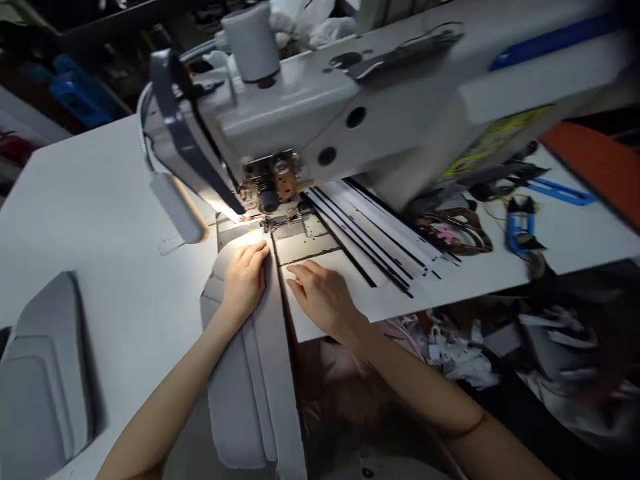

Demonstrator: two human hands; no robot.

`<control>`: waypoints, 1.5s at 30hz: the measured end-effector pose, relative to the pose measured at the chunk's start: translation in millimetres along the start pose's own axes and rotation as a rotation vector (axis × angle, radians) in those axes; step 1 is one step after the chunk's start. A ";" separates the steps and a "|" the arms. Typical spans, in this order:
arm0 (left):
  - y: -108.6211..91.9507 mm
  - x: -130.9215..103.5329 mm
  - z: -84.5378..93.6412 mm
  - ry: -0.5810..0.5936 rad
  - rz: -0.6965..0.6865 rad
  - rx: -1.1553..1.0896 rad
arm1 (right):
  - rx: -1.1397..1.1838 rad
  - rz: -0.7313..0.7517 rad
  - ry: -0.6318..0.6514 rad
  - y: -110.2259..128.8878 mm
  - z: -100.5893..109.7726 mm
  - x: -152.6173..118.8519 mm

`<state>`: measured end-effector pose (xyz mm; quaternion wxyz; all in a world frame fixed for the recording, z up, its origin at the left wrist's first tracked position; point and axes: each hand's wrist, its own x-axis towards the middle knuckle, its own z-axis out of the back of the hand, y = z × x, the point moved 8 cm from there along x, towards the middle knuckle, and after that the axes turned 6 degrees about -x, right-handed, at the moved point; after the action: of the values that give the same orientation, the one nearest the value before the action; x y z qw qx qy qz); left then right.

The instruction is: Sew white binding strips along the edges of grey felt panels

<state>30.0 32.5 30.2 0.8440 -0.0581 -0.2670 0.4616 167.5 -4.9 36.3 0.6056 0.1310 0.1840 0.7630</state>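
Note:
A grey padded fabric panel (235, 387) with stitched ridges runs from under the sewing machine's needle area down past the table's front edge. My left hand (245, 277) presses on its upper end just in front of the presser foot (265, 225), fingers bent and close together, gripping the fabric along the dark-edged strip. To the right of that strip, my right hand (320, 293) hovers over or rests on the white table, thumb and forefinger apart with nothing seen between them. The sewing machine (300, 107) stands over both hands, its lamp (180, 207) lighting the needle area.
Another grey padded panel (45, 373) lies at the left of the white table (135, 267). White strips with black edges (370, 233) lie under the machine arm. Blue-handled thread snips (520, 223) and a brown band (465, 230) are farther right. White scraps (460, 353) lie below.

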 end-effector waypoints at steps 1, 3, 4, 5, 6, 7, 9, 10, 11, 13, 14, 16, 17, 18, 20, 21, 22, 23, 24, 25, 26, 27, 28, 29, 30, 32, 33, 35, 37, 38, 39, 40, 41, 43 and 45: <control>-0.8 0.0 0.5 -0.008 -0.021 -0.001 | -0.063 -0.042 -0.069 -15.2 12.3 -5.6; -2.0 -0.6 1.5 -0.020 -0.053 -0.008 | -0.211 -0.147 -0.236 -49.0 40.5 -18.2; -2.3 -0.8 2.1 -0.028 -0.063 -0.011 | -0.282 -0.200 -0.314 -65.3 54.0 -24.5; -2.3 -0.8 2.4 -0.034 -0.070 -0.013 | -0.343 -0.253 -0.374 -80.5 65.7 -30.1; -2.4 -0.6 2.5 -0.040 -0.075 -0.012 | -0.389 -0.304 -0.409 -94.5 74.7 -34.1; -2.7 -0.3 2.6 -0.046 -0.082 -0.009 | -0.416 -0.351 -0.416 -106.9 81.2 -36.6; -3.8 0.5 2.4 -0.054 -0.093 0.002 | -0.417 -0.414 -0.370 -125.6 87.7 -37.2; -4.5 0.7 2.3 -0.056 -0.093 0.008 | -0.397 -0.423 -0.340 -131.1 89.3 -36.5; -4.9 0.6 2.2 -0.055 -0.087 0.011 | -0.364 -0.413 -0.323 -133.7 91.1 -36.0; -5.2 -0.1 2.2 -0.046 -0.058 0.007 | -0.240 -0.351 -0.353 -132.0 96.4 -37.0; -4.9 -0.6 1.9 -0.034 -0.037 0.002 | -0.128 -0.315 -0.377 -129.5 97.8 -38.7; -3.4 -1.4 1.2 -0.007 0.005 -0.016 | 0.223 -0.248 -0.319 -120.8 87.4 -41.1; -2.1 -1.4 1.2 0.002 0.025 -0.031 | 0.440 -0.216 -0.210 -111.7 73.5 -41.5; -0.9 -1.2 1.8 0.004 0.040 -0.052 | 0.654 -0.188 -0.053 -97.3 55.1 -42.9; 2.0 -0.4 5.0 -0.015 0.062 -0.109 | 0.989 -0.122 0.256 -57.4 20.1 -50.3; 3.6 0.0 7.3 -0.032 0.073 -0.143 | 1.087 -0.086 0.323 -39.0 9.4 -52.6; 5.7 0.0 9.5 -0.050 0.091 -0.181 | 1.136 -0.045 0.302 -25.2 4.3 -51.3; 8.7 -0.3 11.6 -0.068 0.123 -0.223 | 1.134 0.007 0.205 -15.9 4.1 -46.5; 12.8 -1.2 13.2 -0.085 0.173 -0.271 | 1.078 0.076 0.070 -9.2 7.4 -39.9; 17.7 -2.8 14.6 -0.104 0.238 -0.320 | 0.972 0.153 -0.059 -3.1 11.3 -32.7; 22.4 -4.9 15.9 -0.125 0.305 -0.362 | 0.823 0.228 -0.152 3.7 13.2 -24.9; 25.8 -7.1 17.2 -0.145 0.360 -0.388 | 0.644 0.298 -0.197 11.4 11.5 -16.4; 27.0 -8.6 18.8 -0.161 0.389 -0.394 | 0.454 0.356 -0.200 19.1 6.2 -7.5; 25.7 -9.0 20.2 -0.167 0.386 -0.381 | 0.270 0.396 -0.178 25.2 -1.2 1.4; 22.2 -8.3 20.9 -0.158 0.356 -0.359 | 0.109 0.420 -0.155 29.5 -8.5 9.2; 12.2 -5.6 18.9 -0.100 0.257 -0.322 | -0.117 0.449 -0.132 34.9 -18.1 19.3; 7.9 -4.6 17.1 -0.070 0.215 -0.312 | -0.180 0.457 -0.132 36.7 -20.4 21.4; 2.7 -3.5 14.4 -0.033 0.166 -0.299 | -0.242 0.466 -0.144 38.8 -21.8 21.1; 0.4 -3.0 13.4 -0.022 0.141 -0.280 | -0.253 0.471 -0.142 39.4 -22.6 18.3; -0.4 -2.8 12.8 -0.015 0.131 -0.269 | -0.247 0.470 -0.138 39.1 -23.0 17.1; -1.3 -2.7 11.7 -0.001 0.119 -0.257 | -0.236 0.469 -0.131 38.7 -23.5 16.5; -2.3 -2.7 10.3 0.017 0.106 -0.242 | -0.223 0.466 -0.126 38.3 -23.9 16.6; -3.2 -2.8 8.8 0.036 0.093 -0.225 | -0.211 0.461 -0.124 37.9 -24.1 17.3; -5.0 -3.4 5.8 0.068 0.068 -0.187 | -0.194 0.441 -0.128 37.5 -23.3 19.6; -6.8 -4.0 3.2 0.087 0.051 -0.142 | -0.196 0.399 -0.137 36.7 -21.1 19.5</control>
<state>31.8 25.0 33.7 0.8366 -0.1447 -0.2603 0.4597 121.8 4.2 33.0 0.4638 0.1568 0.0379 0.8711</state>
